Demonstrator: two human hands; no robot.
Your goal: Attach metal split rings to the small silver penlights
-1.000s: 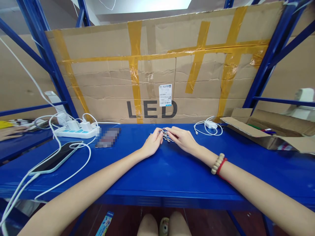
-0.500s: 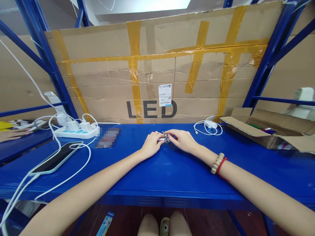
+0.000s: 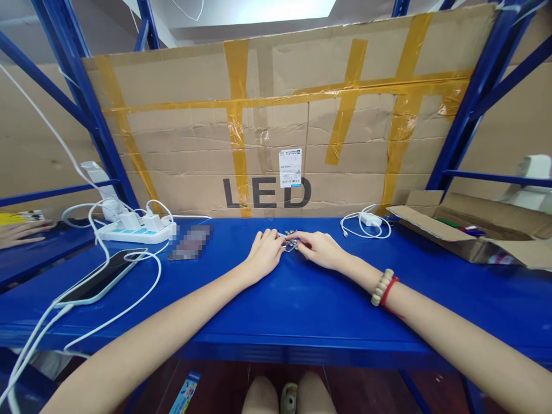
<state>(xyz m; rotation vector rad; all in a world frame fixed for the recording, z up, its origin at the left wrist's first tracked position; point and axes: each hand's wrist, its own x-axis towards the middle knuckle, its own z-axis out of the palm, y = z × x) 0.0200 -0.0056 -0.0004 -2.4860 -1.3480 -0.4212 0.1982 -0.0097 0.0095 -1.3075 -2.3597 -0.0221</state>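
Between my two hands is a small shiny metal piece (image 3: 290,246) with loop-like parts, too small to name exactly. My left hand (image 3: 266,253) is closed, its thumb and fingers pinching the piece from the left. From the right, my right hand (image 3: 320,249) is also closed, its fingertips gripping the other side. Both hands rest just above the blue tabletop (image 3: 276,305). A few more shiny bits show just behind the fingertips; whether they belong to the same piece I cannot tell.
On the left are a white power strip (image 3: 133,232), a phone (image 3: 101,277) with white cables, and a blurred flat item (image 3: 190,242). A white cable with adapter (image 3: 370,219) and an open cardboard box (image 3: 474,230) sit right. Another person's hand (image 3: 23,233) is far left.
The metal piece has turned between my fingers, and its loops now show more openly. The other person's hand at far left has shifted. My hands have stayed nearly in place.
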